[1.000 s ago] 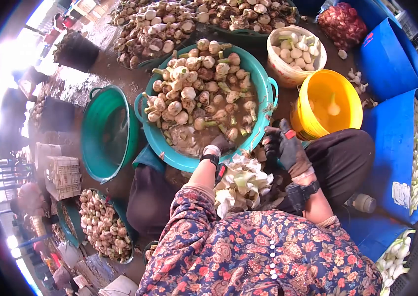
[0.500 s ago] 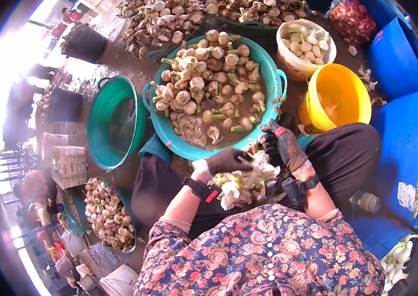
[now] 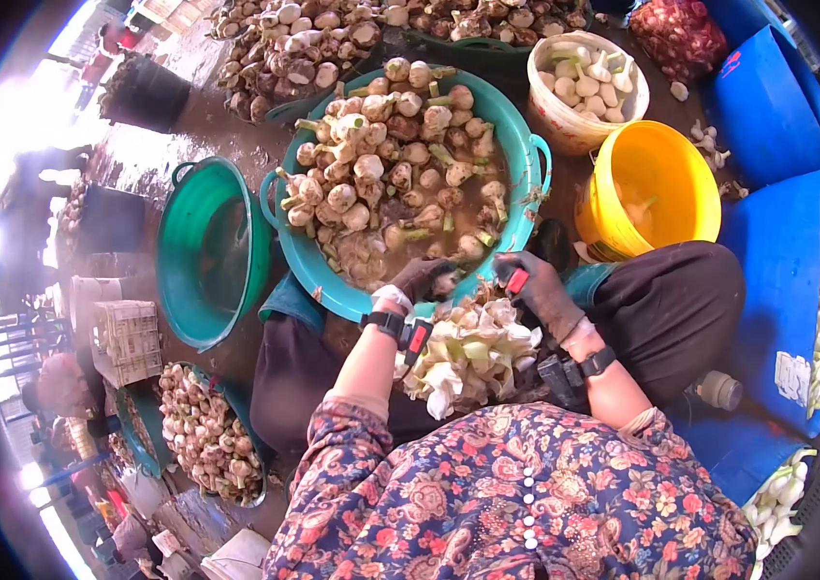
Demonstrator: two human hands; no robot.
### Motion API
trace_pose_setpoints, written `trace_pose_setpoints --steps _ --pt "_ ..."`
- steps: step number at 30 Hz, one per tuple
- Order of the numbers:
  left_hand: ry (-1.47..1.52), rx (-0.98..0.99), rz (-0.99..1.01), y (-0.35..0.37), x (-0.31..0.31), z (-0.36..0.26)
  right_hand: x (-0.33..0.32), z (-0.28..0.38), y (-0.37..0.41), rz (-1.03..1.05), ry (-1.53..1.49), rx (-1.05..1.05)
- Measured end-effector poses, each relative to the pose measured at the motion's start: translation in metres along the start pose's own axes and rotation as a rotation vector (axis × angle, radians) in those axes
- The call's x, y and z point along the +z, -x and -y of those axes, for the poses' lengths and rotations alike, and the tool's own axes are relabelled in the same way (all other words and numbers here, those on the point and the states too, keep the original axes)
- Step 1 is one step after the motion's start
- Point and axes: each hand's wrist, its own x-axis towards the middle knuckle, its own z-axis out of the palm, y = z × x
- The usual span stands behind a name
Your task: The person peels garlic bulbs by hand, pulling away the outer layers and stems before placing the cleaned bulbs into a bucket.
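Observation:
A large teal tub point(image 3: 286, 253) in front of me holds muddy water and many garlic bulbs point(image 3: 367, 168) with cut stems. My left hand point(image 3: 422, 279), in a dark glove, is closed around a garlic bulb point(image 3: 445, 283) at the tub's near rim. Just right of it, my right hand point(image 3: 542, 295) is also gloved, its fingers curled, with a red piece point(image 3: 517, 280) showing by the thumb. What it grips I cannot tell. Below both hands, a heap of pale garlic skins point(image 3: 473, 353) lies in my lap.
A yellow bucket point(image 3: 603, 208) and a white bucket of peeled garlic point(image 3: 588, 87) stand to the right, near blue barrels point(image 3: 768, 106). Left are a green basin point(image 3: 170, 290), a crate point(image 3: 125, 340) and a tub of garlic point(image 3: 205, 430). More garlic point(image 3: 299, 48) is piled behind.
My left hand has gone up from over the garlic skins to the tub's near rim, where a bulb shows in it. My right hand has lowered slightly and turned inward, closer to the left.

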Motion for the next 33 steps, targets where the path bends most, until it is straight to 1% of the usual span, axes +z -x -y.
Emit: trace_pose_setpoints --steps 1,2,3,4,5,6,8,9,10,11,12,13,16,19,22,23,26,27,30,31,33 --pt "-0.006 0.051 0.048 0.027 0.015 -0.025 0.006 -0.009 0.0 -0.027 0.175 -0.22" --pt "-0.013 0.102 0.096 0.056 0.031 -0.05 0.012 -0.007 0.003 -0.052 0.361 -0.282" --pt "0.012 0.198 0.124 0.087 0.049 -0.074 0.019 -0.002 0.007 -0.077 0.547 -0.342" --pt "0.13 0.199 0.188 0.095 0.055 -0.077 0.023 0.0 0.011 -0.102 0.732 -0.403" --pt "0.249 0.193 0.253 0.104 0.062 -0.081 0.023 -0.004 0.009 -0.206 0.687 -0.511" --pt "0.487 0.078 0.317 0.11 0.066 -0.083 0.022 0.0 0.008 -0.179 0.597 -0.374" --pt "0.48 0.308 0.127 0.138 0.081 -0.083 0.017 0.008 0.01 -0.121 0.414 -0.102" --pt "0.349 0.313 0.055 0.149 0.084 -0.087 0.018 0.008 0.011 -0.107 0.33 -0.111" --pt "0.129 0.282 -0.028 0.155 0.087 -0.088 0.019 0.007 0.014 -0.091 0.379 -0.14" --pt "-0.033 0.446 -0.185 0.15 0.094 -0.077 0.021 0.006 0.019 -0.071 0.429 -0.165" --pt "-0.199 0.605 -0.342 0.152 0.103 -0.079 0.023 0.009 0.024 -0.051 0.478 -0.192" --pt "-0.256 0.631 -0.418 0.158 0.105 -0.081 0.026 0.013 0.027 -0.027 0.491 -0.144" --pt "-0.447 0.646 -0.459 0.176 0.105 -0.091 0.032 0.016 0.033 -0.031 0.435 -0.156" --pt "-0.372 0.566 -0.432 0.18 0.099 -0.084 0.035 0.017 0.037 -0.035 0.401 -0.271" --pt "0.148 0.341 -0.175 0.187 0.086 -0.077 0.022 0.036 0.044 0.243 -0.198 0.13" --pt "0.203 0.334 -0.192 0.187 0.087 -0.074 0.023 0.043 0.049 0.221 -0.29 0.197" --pt "0.007 0.331 -0.273 0.194 0.095 -0.078 0.026 0.025 0.045 0.086 0.073 0.168" --pt "-0.186 0.437 -0.372 0.195 0.101 -0.08 0.032 0.024 0.046 0.057 0.211 0.032" --pt "-0.403 0.49 -0.476 0.193 0.109 -0.079 0.041 0.026 0.05 -0.064 0.562 -0.168" --pt "-0.38 0.475 -0.455 0.191 0.107 -0.076 0.042 0.03 0.052 -0.03 0.434 -0.156" --pt "-0.334 0.445 -0.412 0.188 0.1 -0.072 0.041 0.028 0.051 0.035 0.342 -0.132"
